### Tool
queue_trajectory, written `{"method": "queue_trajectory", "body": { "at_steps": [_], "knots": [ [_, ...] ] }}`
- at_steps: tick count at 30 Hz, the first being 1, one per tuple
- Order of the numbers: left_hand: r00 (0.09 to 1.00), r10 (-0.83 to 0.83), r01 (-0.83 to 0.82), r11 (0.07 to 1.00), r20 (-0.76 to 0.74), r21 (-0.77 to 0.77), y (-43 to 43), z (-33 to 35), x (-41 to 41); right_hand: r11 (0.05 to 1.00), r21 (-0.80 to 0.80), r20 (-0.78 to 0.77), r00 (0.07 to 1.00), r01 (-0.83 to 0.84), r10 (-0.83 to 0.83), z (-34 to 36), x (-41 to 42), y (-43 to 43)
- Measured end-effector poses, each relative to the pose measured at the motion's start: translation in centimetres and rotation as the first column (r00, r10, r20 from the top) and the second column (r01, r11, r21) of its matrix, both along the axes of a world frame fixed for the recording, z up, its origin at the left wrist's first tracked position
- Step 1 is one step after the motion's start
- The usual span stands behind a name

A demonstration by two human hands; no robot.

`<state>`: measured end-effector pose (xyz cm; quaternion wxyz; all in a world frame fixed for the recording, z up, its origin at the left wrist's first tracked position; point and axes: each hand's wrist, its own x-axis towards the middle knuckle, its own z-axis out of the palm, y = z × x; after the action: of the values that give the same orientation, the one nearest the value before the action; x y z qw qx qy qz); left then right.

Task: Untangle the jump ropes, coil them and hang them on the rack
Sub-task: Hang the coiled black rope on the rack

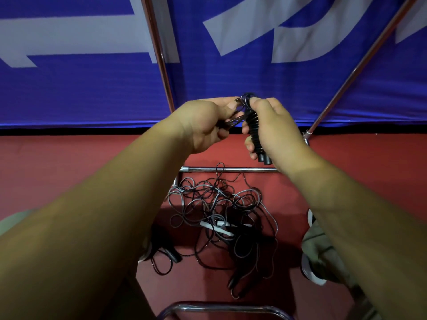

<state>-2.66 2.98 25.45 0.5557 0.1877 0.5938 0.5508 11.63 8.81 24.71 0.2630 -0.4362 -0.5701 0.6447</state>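
right hand (275,125): my fingers clamp round both black ribbed handles (253,128).
left hand (205,125): fingers pinch the rope loops (233,120) beside them.
doing it well: I'd keep loops even and snug.
left over: tangled ropes (217,204) on the floor by the rack bar (228,169).

Dim, colours heavy. Light source: cannot tell. Dark soft-edged shadows lie on the red floor (69,158) among the ropes (215,199). Thin glints on the rack bar (228,169). Banner (92,93) soft, a little smeared. Wide lens splays the poles (159,54) outward near the top edge; my forearms (92,227) loom large, unsharp.
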Motion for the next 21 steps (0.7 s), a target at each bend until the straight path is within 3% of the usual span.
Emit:
{"method": "queue_trajectory", "body": {
  "at_steps": [12,21],
  "knots": [
    [0.951,0.073,-0.038,0.992,-0.300,0.119,-0.38,0.14,-0.44,0.990,-0.117,-0.136,0.989,-0.075,0.059,0.24,0.10,0.46],
    [0.955,0.033,0.001,0.993,-0.296,0.114,-0.54,0.76,-0.31,0.988,-0.113,-0.130,0.988,-0.100,0.085,0.24,0.23,0.65]
  ]
}}
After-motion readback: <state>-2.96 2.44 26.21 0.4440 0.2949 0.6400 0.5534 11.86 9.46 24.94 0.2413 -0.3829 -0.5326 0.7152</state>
